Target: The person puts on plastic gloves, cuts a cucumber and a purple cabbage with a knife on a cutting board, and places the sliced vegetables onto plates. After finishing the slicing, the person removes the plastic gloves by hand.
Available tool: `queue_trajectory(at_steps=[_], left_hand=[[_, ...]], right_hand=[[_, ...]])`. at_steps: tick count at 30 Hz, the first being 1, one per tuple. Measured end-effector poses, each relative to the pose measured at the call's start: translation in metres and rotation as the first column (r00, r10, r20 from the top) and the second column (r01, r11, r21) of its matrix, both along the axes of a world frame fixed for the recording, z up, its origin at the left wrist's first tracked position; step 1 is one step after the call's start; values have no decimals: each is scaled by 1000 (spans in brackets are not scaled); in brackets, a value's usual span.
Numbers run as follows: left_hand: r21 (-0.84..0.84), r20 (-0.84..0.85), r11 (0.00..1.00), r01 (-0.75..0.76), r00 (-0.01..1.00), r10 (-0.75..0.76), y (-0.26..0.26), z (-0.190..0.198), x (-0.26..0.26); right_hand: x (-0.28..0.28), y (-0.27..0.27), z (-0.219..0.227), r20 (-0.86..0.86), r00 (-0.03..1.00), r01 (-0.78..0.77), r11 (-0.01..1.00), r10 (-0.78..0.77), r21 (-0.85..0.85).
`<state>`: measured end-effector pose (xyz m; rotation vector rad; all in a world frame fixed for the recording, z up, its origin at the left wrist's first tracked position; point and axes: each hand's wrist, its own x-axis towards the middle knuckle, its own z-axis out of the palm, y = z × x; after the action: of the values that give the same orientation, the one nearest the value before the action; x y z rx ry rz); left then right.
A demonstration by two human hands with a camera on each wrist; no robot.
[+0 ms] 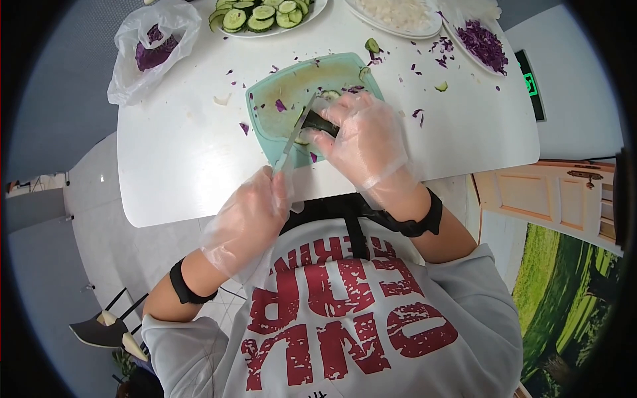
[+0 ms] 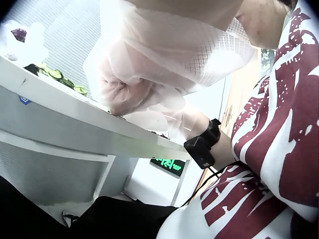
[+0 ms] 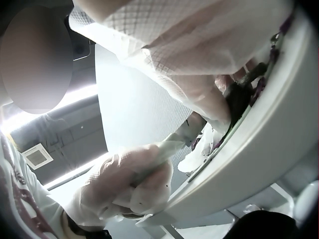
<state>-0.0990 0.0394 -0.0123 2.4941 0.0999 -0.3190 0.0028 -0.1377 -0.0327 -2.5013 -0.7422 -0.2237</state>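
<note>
My left hand, in a clear plastic glove, grips the pale handle of a knife at the front of the green cutting board. Its blade slants across the board, right at the end of a dark green piece of cucumber. The gloved right hand holds that cucumber down, fingers and thumb on either side. A cut cucumber slice lies beside its fingertips. In the right wrist view the cucumber is partly hidden under the hand. From the left wrist view, the knife is hidden behind the glove.
Behind the board, a plate carries cucumber slices. Farther right are white shreds and shredded purple cabbage on plates. A plastic bag with purple cabbage stands at the left. Cabbage scraps dot the white table.
</note>
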Motion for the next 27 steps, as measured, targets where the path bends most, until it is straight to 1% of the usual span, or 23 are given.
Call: queue_trajectory(at_steps=[2, 5, 9, 12, 14, 18, 20, 24, 26, 27], left_hand=[[19, 2, 1000, -6, 1000, 6, -1, -1, 0], [27, -41, 999, -20, 999, 21, -1, 3, 2], [69, -49, 997, -28, 998, 32, -1, 8, 5], [77, -55, 997, -15, 998, 19, 0, 8, 7], [126, 43, 992, -22, 999, 17, -2, 4, 7], [109, 22, 994, -7, 1000, 4, 0, 10, 6], [106, 10, 994, -18, 1000, 17, 2, 11, 5], [150, -11, 988, -20, 1000, 22, -1, 13, 10], [97, -49, 995, -16, 999, 21, 1, 16, 11], [97, -49, 995, -17, 999, 21, 1, 18, 10]], right_hand=[[0, 0, -1, -15, 1000, -10, 1000, 11, 30], [0, 0, 1, -18, 1000, -7, 1000, 7, 28], [0, 0, 0, -31, 1000, -5, 1000, 6, 31], [-1, 0, -1, 6, 1000, -6, 1000, 5, 31], [-2, 0, 0, -12, 1000, -4, 1000, 4, 0], [-2, 0, -1, 1, 1000, 1, 1000, -1, 5], [-1, 1, -2, 128, 992, 3, 1000, -6, 26], [0, 1, -6, 157, 987, 7, 999, -13, 34], [0, 1, -3, 143, 990, 6, 1000, -8, 8], [-1, 1, -2, 142, 990, 6, 1000, -7, 8]])
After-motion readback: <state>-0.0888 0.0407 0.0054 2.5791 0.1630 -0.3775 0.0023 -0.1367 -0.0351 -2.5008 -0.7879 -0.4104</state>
